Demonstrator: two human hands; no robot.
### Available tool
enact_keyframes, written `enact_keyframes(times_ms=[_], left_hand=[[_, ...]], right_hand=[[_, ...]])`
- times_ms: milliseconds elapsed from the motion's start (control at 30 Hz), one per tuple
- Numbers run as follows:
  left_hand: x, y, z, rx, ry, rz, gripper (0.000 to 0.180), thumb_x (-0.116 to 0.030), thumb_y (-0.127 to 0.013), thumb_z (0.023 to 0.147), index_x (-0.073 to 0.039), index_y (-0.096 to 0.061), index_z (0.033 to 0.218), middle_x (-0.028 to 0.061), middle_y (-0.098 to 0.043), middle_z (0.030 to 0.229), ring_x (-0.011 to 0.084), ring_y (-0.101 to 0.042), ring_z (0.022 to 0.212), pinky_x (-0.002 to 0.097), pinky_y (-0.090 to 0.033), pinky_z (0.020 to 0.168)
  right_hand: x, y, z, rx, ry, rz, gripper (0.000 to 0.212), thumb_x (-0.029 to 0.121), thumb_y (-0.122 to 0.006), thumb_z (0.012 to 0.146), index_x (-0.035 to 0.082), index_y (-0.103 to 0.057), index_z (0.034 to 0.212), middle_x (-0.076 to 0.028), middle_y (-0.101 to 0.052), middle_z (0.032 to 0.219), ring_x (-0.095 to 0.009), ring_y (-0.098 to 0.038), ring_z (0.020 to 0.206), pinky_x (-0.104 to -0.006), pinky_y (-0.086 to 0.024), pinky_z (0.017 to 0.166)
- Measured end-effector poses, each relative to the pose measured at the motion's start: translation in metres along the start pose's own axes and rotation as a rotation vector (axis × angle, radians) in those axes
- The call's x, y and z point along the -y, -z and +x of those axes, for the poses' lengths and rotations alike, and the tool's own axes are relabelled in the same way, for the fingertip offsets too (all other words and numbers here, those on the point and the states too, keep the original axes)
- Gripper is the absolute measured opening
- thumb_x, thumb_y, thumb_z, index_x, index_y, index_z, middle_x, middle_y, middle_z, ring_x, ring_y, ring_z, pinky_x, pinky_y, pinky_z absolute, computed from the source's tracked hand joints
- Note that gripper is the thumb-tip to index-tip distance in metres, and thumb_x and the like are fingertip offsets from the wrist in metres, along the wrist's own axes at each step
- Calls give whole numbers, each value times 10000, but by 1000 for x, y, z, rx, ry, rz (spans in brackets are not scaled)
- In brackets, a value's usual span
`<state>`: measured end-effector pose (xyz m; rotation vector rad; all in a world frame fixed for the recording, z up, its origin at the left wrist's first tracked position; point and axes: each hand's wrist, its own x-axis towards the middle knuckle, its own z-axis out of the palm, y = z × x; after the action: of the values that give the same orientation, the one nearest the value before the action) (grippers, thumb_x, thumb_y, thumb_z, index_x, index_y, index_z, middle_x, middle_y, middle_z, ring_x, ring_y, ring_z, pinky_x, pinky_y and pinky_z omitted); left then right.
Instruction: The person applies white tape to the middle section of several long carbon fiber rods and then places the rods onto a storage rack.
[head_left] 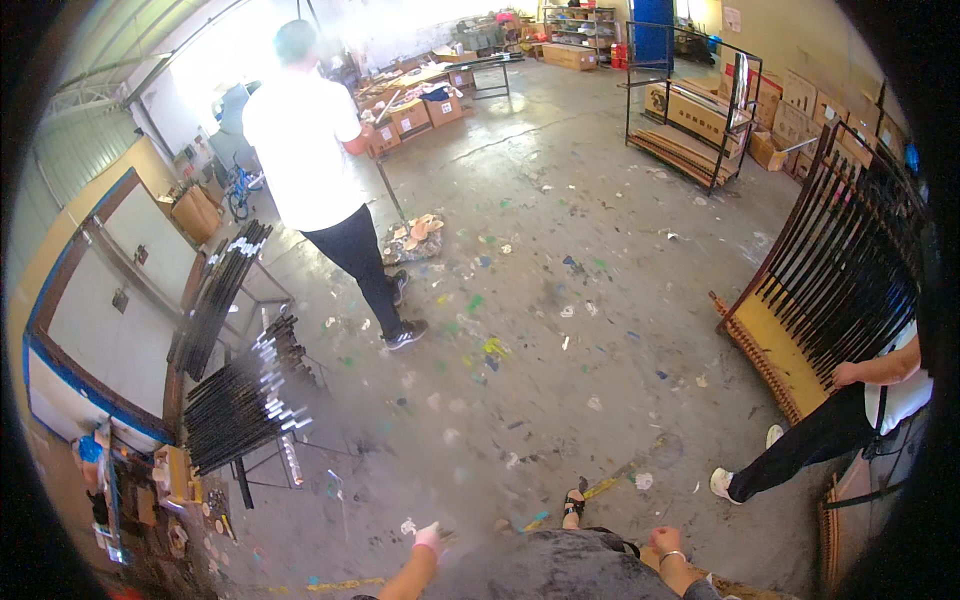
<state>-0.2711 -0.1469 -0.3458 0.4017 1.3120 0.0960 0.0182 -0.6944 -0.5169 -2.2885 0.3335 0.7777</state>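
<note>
- Head view: left hand blurred; cannot tell its grip.
- Right hand: fingers curled together, nothing visible held.
- Black rods: left of both, raised above the floor, presumably for easy reach.

A person wears a charcoal-grey top, its cloth mottled with lighter and darker patches, seen from a head-worn camera. Dark sleeves, of much the same shade, show at the lower edge and stop short of the bare forearms. A slim, pale band circles the right wrist (a bracelet, by the look of it), narrow and rounded in outline. Both hands, the left and the right, are ungloved, the left softened by blur. Past the top's edge shows one piece of black, open footwear, strapped across the foot, its finer details too small to read.
</note>
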Motion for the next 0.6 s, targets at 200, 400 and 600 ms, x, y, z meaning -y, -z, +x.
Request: enact_keyframes(times_ms=[200, 400, 600], left_hand=[[13, 58, 62, -123, 24, 73, 479, -218, -451, 922, 93, -320, 1263, 311, -496, 1206, 480, -520, 1061, 533, -473, 831], [10, 24, 62, -77, -68, 82, 441, -209, -471, 912, 56, -349, 1243, 325, -484, 1199, 459, -545, 1034, 551, -482, 805], [-1, -5, 39, 1, -77, 153, 406, -200, -461, 908, 43, -363, 1218, 323, -444, 1233, 468, -536, 1039, 558, -476, 821]], right_hand=[[71, 24, -101, 234, -202, -28, 141, 124, -607, 757, 14, -677, 811, -92, -637, 659, -200, -599, 539, -309, -489, 516], [63, 13, -79, 200, -320, 321, 152, 139, -560, 817, 27, -662, 818, -110, -626, 698, -236, -602, 549, -330, -482, 483], [108, 7, -70, 5, -141, 464, 122, 111, -558, 808, 14, -622, 770, -76, -582, 583, -162, -518, 446, -301, -402, 406]])
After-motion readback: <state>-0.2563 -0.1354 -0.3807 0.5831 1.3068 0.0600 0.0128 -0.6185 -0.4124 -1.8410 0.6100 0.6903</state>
